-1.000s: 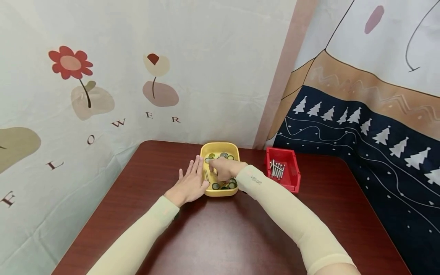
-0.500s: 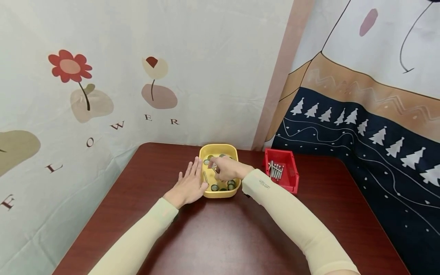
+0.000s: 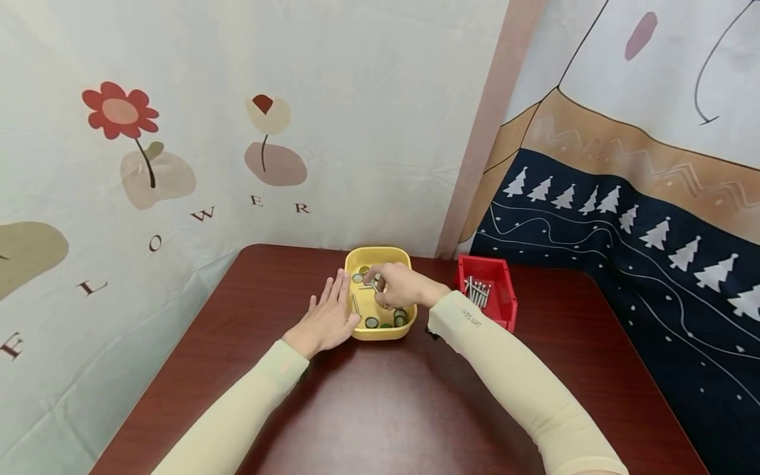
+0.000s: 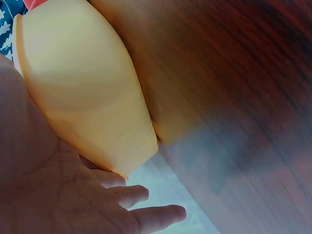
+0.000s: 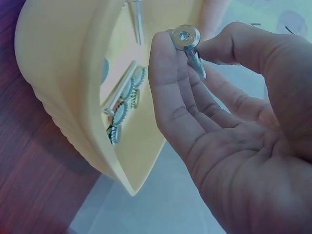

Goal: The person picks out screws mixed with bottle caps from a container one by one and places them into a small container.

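My right hand [image 3: 408, 285] is over the yellow bin [image 3: 380, 335] and pinches a silver bolt [image 5: 186, 40] between thumb and index finger. The bolt's round head, with a socket in it, faces the right wrist camera. Inside the bin lie several bottle caps [image 5: 120, 113] with crimped edges and a few loose bolts [image 5: 122, 87]. My left hand [image 3: 322, 324] rests against the bin's left side, fingers straight and spread. In the left wrist view its palm and fingers lie along the bin's outer wall [image 4: 87, 92]. My right hand hides part of the bin's contents.
To the right of the yellow bin stands a red bin [image 3: 505, 290] holding several bolts [image 3: 477, 291]; my right forearm passes in front of it. Both bins are near the far edge of the brown table [image 3: 368, 402]. A printed cloth [image 3: 368, 119] hangs behind.
My right hand has drawn to the right within the yellow bin, and the bolt now shows between its fingers. My left hand stays at the bin's side.
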A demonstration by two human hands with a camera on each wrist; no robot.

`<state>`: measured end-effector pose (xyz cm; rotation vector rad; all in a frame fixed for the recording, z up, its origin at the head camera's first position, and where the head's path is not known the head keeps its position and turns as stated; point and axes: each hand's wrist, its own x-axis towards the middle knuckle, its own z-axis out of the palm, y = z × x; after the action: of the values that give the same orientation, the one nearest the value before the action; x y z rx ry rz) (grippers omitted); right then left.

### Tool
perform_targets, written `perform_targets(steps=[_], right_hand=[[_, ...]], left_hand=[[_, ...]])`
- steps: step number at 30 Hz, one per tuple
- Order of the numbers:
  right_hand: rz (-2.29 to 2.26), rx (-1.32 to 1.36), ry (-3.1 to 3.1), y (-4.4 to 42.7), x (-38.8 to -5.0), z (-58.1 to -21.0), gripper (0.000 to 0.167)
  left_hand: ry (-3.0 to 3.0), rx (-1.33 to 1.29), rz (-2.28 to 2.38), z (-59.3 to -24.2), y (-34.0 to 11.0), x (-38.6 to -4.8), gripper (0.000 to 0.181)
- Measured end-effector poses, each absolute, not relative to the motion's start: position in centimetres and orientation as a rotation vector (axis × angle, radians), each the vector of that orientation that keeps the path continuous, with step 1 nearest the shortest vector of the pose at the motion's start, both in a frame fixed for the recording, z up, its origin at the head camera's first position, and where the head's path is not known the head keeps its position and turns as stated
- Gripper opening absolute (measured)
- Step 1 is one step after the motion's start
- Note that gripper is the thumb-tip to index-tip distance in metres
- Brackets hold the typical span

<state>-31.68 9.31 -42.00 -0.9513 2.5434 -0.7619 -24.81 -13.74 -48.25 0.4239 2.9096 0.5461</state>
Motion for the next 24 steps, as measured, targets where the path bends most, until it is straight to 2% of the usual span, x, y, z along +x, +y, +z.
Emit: perform_targets(steps=[15,24], right_hand=[[-0.895,-0.865,2.563,12.1,-30.9,-40.9,0.045],[-0.986,-0.805,2.522,14.1,-30.6,-40.2,0.049]], left_hand=[[2.923,0.416,0.576,-48.2,-13.5,-24.7,0.097],[2.915,0.42,0.564,-48.2,-13.7,-24.8,0.095]])
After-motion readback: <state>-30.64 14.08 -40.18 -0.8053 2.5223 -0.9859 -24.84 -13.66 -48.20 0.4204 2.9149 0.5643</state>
